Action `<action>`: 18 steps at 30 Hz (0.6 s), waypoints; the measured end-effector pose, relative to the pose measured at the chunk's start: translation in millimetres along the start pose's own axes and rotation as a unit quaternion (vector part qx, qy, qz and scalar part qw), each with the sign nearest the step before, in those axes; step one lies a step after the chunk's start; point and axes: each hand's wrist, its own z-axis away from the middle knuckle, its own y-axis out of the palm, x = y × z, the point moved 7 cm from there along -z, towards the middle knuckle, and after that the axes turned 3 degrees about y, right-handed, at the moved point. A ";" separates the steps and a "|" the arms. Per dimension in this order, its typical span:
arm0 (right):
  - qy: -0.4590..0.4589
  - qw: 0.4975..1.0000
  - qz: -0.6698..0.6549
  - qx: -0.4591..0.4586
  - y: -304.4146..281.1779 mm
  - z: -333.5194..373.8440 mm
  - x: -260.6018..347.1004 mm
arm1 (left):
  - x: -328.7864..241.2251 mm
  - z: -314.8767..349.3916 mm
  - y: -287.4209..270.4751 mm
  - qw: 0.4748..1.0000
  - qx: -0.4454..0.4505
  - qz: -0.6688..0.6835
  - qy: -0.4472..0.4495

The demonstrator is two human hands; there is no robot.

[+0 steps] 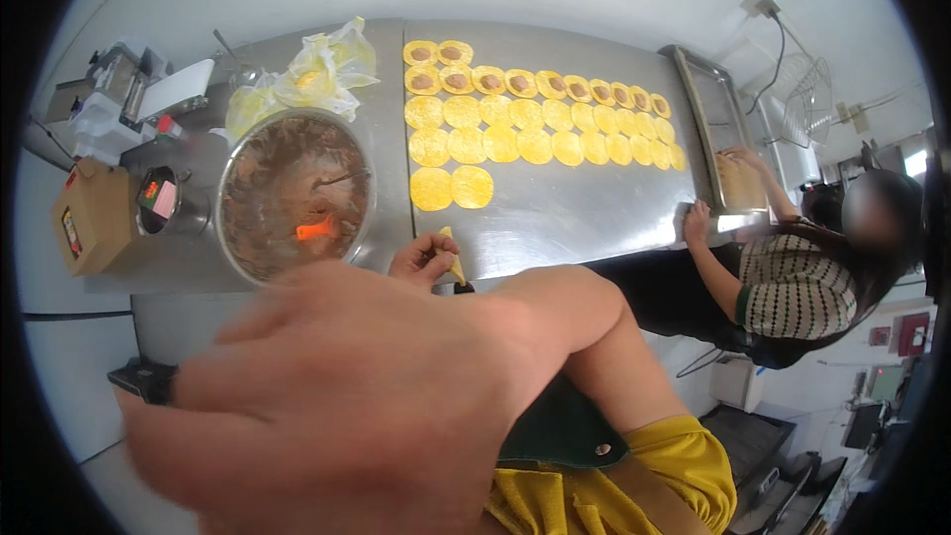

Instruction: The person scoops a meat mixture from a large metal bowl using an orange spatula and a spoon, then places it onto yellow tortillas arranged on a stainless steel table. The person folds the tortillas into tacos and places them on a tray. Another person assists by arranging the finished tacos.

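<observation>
Low in front, at the table's near edge, my left hand point(424, 260) pinches a thin yellow dough wrapper point(451, 250), seen nearly edge-on. My right hand point(327, 396) is large and blurred close to the camera; its fingers are smeared, and anything in them is hidden. Rows of round yellow dough wrappers point(535, 146) lie on the steel table point(584, 203). Those in the back rows carry brown paste point(488, 82); the nearer rows are bare. Left of them stands a wide metal bowl point(226, 193) of brown paste, with an orange scraper point(317, 228) in it.
A crumpled yellowish plastic bag point(317, 74) lies behind the bowl. Further left are a cardboard box point(104, 216) and a metal container point(188, 208). On the right, a co-worker point(802, 277) has hands at a metal-rimmed tray point(698, 104).
</observation>
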 end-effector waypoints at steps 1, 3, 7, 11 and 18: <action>0.006 1.000 -0.013 0.000 2.1 -1.0 -2.9 | 1.0 -1.0 0.4 1.000 0.006 -0.004 -0.002; 0.006 0.999 -0.036 0.002 8.6 -6.0 -10.3 | 2.6 -1.5 -6.2 0.999 0.028 -0.003 -0.021; 0.016 0.998 -0.063 0.018 23.4 -14.9 -19.9 | 1.8 2.9 -14.1 0.999 0.025 0.000 -0.029; 0.012 0.996 -0.081 0.019 30.6 -24.5 -22.2 | -4.0 6.8 -20.4 0.996 0.037 -0.054 -0.063; 0.021 0.994 -0.105 0.014 51.4 -29.5 -31.5 | -13.5 0.3 -15.8 0.996 0.082 -0.021 -0.042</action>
